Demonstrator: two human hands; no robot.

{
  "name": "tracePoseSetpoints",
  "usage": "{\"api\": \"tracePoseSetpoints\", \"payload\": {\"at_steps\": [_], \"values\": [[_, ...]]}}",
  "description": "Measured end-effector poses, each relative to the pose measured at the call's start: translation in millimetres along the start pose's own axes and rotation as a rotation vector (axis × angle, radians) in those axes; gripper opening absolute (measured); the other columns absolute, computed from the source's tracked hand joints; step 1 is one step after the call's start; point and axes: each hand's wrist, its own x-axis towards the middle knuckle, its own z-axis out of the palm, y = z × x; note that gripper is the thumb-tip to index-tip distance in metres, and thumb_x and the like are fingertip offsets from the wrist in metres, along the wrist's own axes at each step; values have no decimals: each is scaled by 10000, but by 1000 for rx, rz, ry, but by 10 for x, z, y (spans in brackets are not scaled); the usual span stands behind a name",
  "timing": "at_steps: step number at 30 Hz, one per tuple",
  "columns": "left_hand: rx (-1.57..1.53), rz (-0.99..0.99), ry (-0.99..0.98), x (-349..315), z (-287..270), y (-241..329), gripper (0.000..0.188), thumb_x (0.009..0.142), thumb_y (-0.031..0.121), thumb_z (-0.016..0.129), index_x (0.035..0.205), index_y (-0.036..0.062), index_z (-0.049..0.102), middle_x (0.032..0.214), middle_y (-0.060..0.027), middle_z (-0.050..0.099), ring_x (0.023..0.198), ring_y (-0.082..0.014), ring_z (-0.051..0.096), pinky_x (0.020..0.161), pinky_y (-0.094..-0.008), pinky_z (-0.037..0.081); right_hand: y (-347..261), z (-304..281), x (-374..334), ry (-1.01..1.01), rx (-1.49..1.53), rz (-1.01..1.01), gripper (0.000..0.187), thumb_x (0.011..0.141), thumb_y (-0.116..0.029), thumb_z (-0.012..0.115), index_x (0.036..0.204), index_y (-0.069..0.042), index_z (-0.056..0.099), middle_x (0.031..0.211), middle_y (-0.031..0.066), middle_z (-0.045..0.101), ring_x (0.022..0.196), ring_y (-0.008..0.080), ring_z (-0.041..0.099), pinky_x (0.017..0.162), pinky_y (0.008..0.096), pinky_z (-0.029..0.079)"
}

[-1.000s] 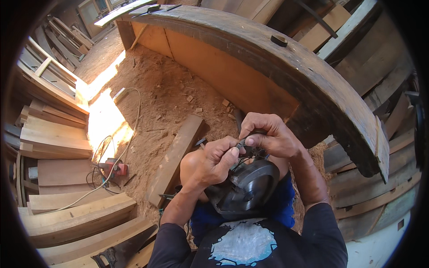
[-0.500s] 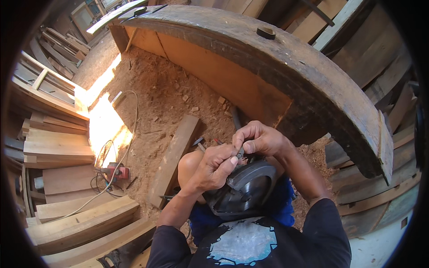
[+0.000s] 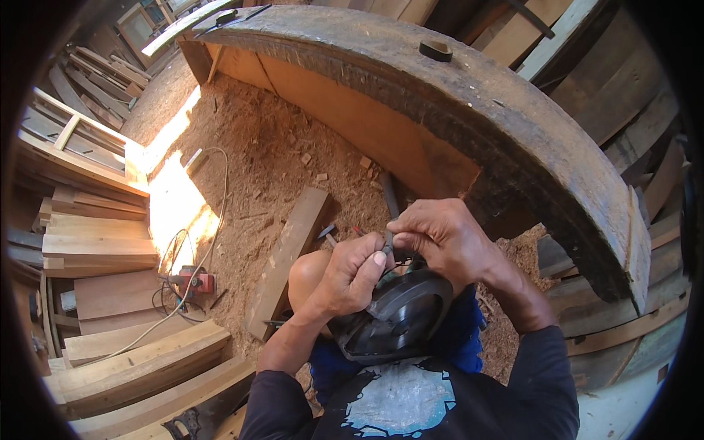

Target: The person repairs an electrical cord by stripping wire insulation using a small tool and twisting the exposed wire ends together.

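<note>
A circular saw (image 3: 402, 317) with a dark round guard and a dark disc rests in my lap, between my thighs. Just above it, my left hand (image 3: 349, 274) is closed, its thumb and fingers pinching a small dark grey piece (image 3: 389, 240). From the other side my right hand (image 3: 446, 236) pinches the upper end of the same piece between thumb and forefinger. A thin dark wire seems to run down beside the piece toward the saw. My fingers partly cover it, so its exact kind cannot be made out.
A long workbench (image 3: 513, 95) curves across the far side, with a dark roll (image 3: 435, 50) on top. A plank (image 3: 290, 260) lies on the sawdust-covered floor. At left are a red power tool (image 3: 194, 281) with a cord, stacked boards (image 3: 139, 359) and a handsaw (image 3: 183, 425).
My right hand has turned and shifted slightly right, with its fingers now on the upper end of the small piece. The left hand stays nearly in place, still pinching.
</note>
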Motion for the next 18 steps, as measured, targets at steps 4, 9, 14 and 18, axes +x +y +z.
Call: {"api": "tracePoseSetpoints", "payload": {"at_steps": [4, 9, 14, 18], "values": [[58, -4, 13, -2, 19, 130, 218, 1014, 133, 463, 902, 0, 594, 773, -74, 589, 687, -182, 564, 667, -323, 467, -36, -49, 40, -117, 177, 57, 252, 841, -81, 800, 1038, 60, 727, 926, 190, 731, 846, 303, 734, 716, 368, 568], [18, 40, 5, 21, 37, 33, 190, 1004, 112, 464, 920, 1, 593, 793, -88, 617, 714, -209, 612, 691, -337, 491, -71, -149, 118, -234, 122, 95, 302, 846, -114, 802, 1067, 77, 725, 922, 210, 735, 863, 308, 739, 734, 372, 567], [113, 109, 0, 54, 47, -36, 253, 1005, 193, 476, 844, 27, 578, 705, -65, 543, 621, -210, 544, 612, -343, 437, -33, -184, 127, -282, 228, 201, 316, 843, -104, 790, 1084, 87, 721, 927, 221, 738, 879, 315, 742, 748, 381, 565], [185, 131, -6, 54, 28, -68, 242, 999, 193, 486, 850, 26, 577, 701, -93, 527, 619, -269, 546, 607, -365, 427, -35, -177, 109, -282, 97, 143, 311, 804, -74, 738, 1076, 75, 726, 931, 228, 731, 860, 342, 731, 751, 396, 564]]}}
